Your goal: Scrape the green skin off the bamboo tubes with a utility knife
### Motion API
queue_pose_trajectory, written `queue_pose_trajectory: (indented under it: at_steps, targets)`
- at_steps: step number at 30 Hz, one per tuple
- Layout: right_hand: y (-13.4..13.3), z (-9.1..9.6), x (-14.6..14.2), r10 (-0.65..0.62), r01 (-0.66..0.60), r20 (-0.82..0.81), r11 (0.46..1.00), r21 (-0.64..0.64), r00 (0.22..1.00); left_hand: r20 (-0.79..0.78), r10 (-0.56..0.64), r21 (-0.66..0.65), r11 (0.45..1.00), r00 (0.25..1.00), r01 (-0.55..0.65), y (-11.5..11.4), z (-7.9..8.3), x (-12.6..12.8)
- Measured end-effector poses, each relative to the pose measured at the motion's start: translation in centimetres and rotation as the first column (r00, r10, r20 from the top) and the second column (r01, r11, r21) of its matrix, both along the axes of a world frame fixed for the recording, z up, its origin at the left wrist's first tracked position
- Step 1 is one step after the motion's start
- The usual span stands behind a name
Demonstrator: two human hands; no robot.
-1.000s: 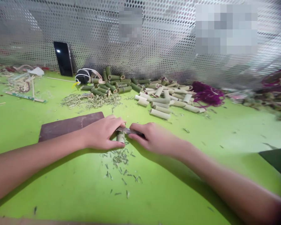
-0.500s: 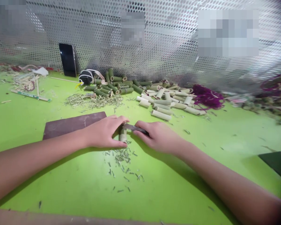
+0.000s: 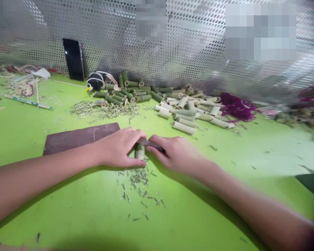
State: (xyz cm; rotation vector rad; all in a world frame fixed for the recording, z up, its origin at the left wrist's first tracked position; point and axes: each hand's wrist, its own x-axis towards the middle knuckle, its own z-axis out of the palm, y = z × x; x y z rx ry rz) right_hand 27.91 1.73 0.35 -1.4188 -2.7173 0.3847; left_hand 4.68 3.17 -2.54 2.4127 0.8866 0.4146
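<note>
Bright; soft shadow under R hand point(image 3: 176, 153); fisheye warp, blurry R edge.

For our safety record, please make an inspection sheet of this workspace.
Surface: green bench with dark mat.
Job's things: bamboo tube between the hands, knife blade at its top.
Clutter: green shavings, pile of bamboo tubes, purple fibres.
Hands: left hand grips the tube; right hand holds the knife.
Cables: white cord around black bundle.
Surroundings: perforated metal screen, phone leaning against it.
</note>
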Motion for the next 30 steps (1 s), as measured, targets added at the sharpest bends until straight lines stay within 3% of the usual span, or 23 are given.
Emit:
queue_pose_trajectory:
  at_steps: [4, 13, 19, 30]
  targets:
    - [0.0, 0.0, 0.1, 0.042, -0.042, 0.015, 0.999, -0.018, 0.999, -0.02, -0.004, 0.029, 1.0, 1.0, 0.004, 0.0, 0.1, 0.0]
    - [-0.5, -0.3, 0.0, 0.039, -0.04, 0.022, 0.996, 0.074, 0.999, -0.005, -0.013, 0.061, 0.998, 1.0, 0.013, -0.1, 0.2, 0.2]
    - [-1.2, -0.1, -0.4, 0.016, -0.022, 0.05, 0.992, 0.122, 0.999, 0.022, -0.028, 0.017, 0.999, 0.999, 0.027, -0.3, 0.4, 0.1]
    - [-1.6, -0.1, -0.8, -0.038, 0.029, 0.086, 0.995, 0.1, 0.996, 0.026, 0.01, 0.013, 1.0, 1.0, -0.011, -0.3, 0.7, 0.2]
